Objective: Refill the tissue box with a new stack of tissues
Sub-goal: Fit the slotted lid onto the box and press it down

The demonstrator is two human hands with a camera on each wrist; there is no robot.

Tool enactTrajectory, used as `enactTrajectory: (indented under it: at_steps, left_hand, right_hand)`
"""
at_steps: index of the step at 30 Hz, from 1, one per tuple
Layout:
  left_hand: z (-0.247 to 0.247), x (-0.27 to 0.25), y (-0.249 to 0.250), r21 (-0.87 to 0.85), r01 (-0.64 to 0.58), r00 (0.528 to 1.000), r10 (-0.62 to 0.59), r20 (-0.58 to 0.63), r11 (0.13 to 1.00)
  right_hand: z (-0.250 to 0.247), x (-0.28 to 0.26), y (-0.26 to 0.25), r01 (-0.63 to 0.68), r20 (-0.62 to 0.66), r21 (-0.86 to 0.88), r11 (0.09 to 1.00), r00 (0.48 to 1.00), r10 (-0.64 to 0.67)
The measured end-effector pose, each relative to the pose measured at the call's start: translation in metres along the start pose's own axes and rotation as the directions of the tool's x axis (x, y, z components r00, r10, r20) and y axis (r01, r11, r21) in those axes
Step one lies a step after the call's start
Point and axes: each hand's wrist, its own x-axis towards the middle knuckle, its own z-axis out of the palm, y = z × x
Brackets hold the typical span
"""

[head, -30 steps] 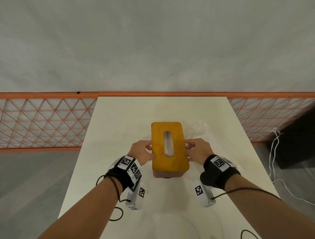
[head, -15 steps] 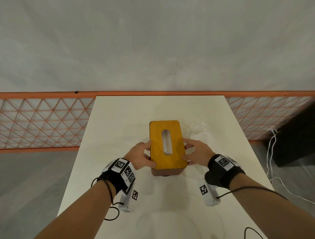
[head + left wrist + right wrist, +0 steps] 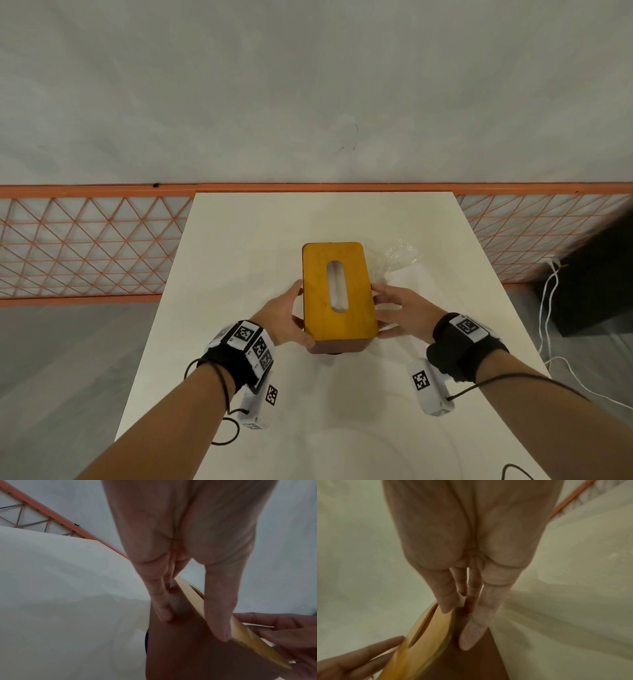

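Fingers (image 3: 162, 607) of left hand (image 3: 282, 317): laid near-straight along the left side wall of the tissue box (image 3: 339, 294), thumb on the edge of the yellow top panel; pressing, not curled round.
Fingers (image 3: 475, 627) of right hand (image 3: 402, 313): the same on the right side wall, thumb at the top panel's rim; flat clamp, nothing pinched.

Tissue box: wooden, darker brown walls under a yellow-orange top with an oval slot (image 3: 337, 286); upright, held between both palms at mid-desk. Whether resting on or just clear of the desk cannot be told. No tissue showing through the slot.

Step in hand, as judged: seating or lifting the box cover. For a clean job: equal pressure from both sides, top kept level, thumbs clear of the slot, walls guided straight down or up without skewing; grip low enough on the walls to steady the smooth wood against slipping.

Clear plastic wrapper (image 3: 399, 257): crumpled, just beside the box's far right corner.

Desk (image 3: 239, 260): pale cream, matt, long side running away from the wearer.
Room: grey wall beyond; orange lattice railing (image 3: 85, 246) to both sides; white cables (image 3: 548, 308) and a dark unit at right, on a grey floor.
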Motion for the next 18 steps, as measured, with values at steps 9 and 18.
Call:
enactTrajectory:
  at_steps: [9,18]
  left_hand:
    - [0.006,0.002,-0.001,-0.049,-0.022,0.999,0.020,-0.026,0.999]
    - [0.008,0.005,-0.002,-0.098,0.013,0.996,-0.021,-0.082,0.995]
  right_hand:
    - [-0.007,0.007,0.012,-0.013,-0.039,0.125,0.992,0.999,0.018]
    - [-0.009,0.008,0.002,-0.060,-0.055,0.047,0.997,0.997,0.063]
